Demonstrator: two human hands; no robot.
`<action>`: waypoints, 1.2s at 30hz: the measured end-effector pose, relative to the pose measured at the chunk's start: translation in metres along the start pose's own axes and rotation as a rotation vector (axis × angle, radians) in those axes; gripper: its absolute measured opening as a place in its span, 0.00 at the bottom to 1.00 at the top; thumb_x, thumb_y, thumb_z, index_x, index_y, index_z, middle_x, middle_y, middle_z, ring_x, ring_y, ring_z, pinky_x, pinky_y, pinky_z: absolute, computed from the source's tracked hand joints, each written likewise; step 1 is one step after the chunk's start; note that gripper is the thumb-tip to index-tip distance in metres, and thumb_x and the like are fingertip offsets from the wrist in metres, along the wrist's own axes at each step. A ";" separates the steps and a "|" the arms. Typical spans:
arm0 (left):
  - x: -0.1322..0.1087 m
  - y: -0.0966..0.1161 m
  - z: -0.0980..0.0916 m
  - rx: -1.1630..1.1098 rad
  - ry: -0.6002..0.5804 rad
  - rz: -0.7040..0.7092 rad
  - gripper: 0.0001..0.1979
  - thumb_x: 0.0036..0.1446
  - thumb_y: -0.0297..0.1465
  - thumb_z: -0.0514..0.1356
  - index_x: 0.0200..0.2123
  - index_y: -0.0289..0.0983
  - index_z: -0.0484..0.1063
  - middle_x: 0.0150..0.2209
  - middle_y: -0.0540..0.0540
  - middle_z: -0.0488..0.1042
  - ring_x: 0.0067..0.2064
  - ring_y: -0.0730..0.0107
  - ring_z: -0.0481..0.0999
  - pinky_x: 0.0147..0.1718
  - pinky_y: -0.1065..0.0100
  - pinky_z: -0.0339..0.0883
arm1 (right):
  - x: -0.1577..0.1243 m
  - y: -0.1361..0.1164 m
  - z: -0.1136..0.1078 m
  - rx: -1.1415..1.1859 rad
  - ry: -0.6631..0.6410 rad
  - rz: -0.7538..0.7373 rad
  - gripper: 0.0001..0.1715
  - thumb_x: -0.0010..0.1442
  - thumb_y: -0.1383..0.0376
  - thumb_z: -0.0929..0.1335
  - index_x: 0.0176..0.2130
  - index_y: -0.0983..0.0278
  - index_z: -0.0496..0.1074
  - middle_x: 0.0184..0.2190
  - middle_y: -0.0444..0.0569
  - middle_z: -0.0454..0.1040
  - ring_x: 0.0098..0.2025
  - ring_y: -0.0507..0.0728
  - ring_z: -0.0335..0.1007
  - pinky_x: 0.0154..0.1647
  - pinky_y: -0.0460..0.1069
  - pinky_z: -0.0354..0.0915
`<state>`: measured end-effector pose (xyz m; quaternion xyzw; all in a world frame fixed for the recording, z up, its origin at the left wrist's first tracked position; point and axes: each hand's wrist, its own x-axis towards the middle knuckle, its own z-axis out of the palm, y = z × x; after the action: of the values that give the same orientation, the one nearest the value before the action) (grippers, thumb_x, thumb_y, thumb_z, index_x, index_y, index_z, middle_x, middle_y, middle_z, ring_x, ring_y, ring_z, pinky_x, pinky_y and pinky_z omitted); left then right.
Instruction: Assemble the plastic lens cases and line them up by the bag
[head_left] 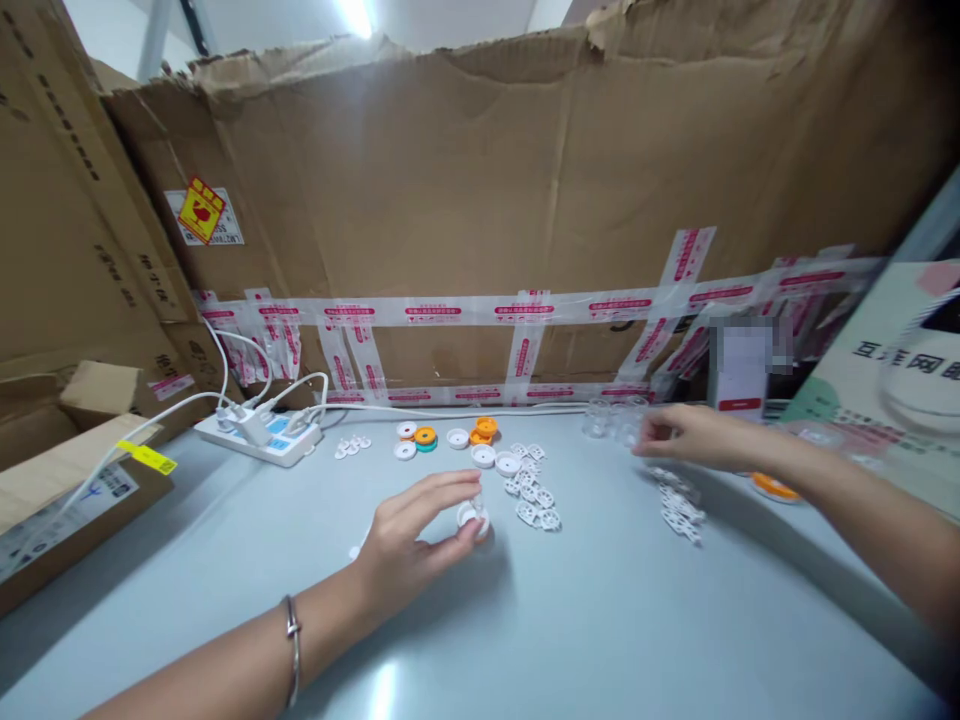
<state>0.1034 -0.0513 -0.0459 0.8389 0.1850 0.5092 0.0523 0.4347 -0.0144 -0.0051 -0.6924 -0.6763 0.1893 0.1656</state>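
My left hand has thumb and fingers closed around a small white round plastic piece, with a clear bit at its upper side. Over at the right, my right hand pinches at the edge of a clear plastic cup-like piece, one of several clear pieces standing together. White lattice-like plastic parts lie just right of my left hand. More of these white parts are heaped below my right hand. White round pieces and orange round pieces sit farther back.
A white power strip with plugs and cables stands at the back left, near an open cardboard box. Large cardboard walls the table's rear. A phone leans at the right, behind an orange disc. Small white pieces lie left of centre.
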 end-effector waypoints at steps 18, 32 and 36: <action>0.004 0.001 -0.002 0.005 -0.037 0.014 0.12 0.54 0.22 0.57 0.43 0.35 0.71 0.36 0.42 0.75 0.37 0.69 0.76 0.34 0.69 0.74 | 0.004 0.016 0.005 0.166 -0.111 -0.011 0.07 0.35 0.68 0.72 0.19 0.64 0.70 0.16 0.45 0.70 0.22 0.56 0.66 0.24 0.49 0.58; -0.003 0.000 0.002 -0.054 -0.129 -0.057 0.07 0.56 0.31 0.60 0.37 0.33 0.74 0.32 0.42 0.75 0.31 0.70 0.75 0.29 0.72 0.72 | -0.044 -0.091 0.096 1.051 -0.328 -0.078 0.22 0.41 0.58 0.75 0.37 0.64 0.71 0.26 0.43 0.75 0.32 0.54 0.75 0.40 0.51 0.67; -0.005 -0.001 0.004 -0.060 -0.149 -0.072 0.07 0.57 0.29 0.59 0.39 0.34 0.74 0.33 0.42 0.75 0.33 0.70 0.76 0.31 0.72 0.73 | -0.054 -0.099 0.107 1.099 -0.318 -0.094 0.19 0.43 0.58 0.74 0.34 0.64 0.71 0.28 0.45 0.77 0.33 0.55 0.75 0.40 0.51 0.67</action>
<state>0.1043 -0.0520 -0.0524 0.8655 0.1953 0.4482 0.1091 0.2950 -0.0679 -0.0483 -0.4368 -0.5252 0.6074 0.4056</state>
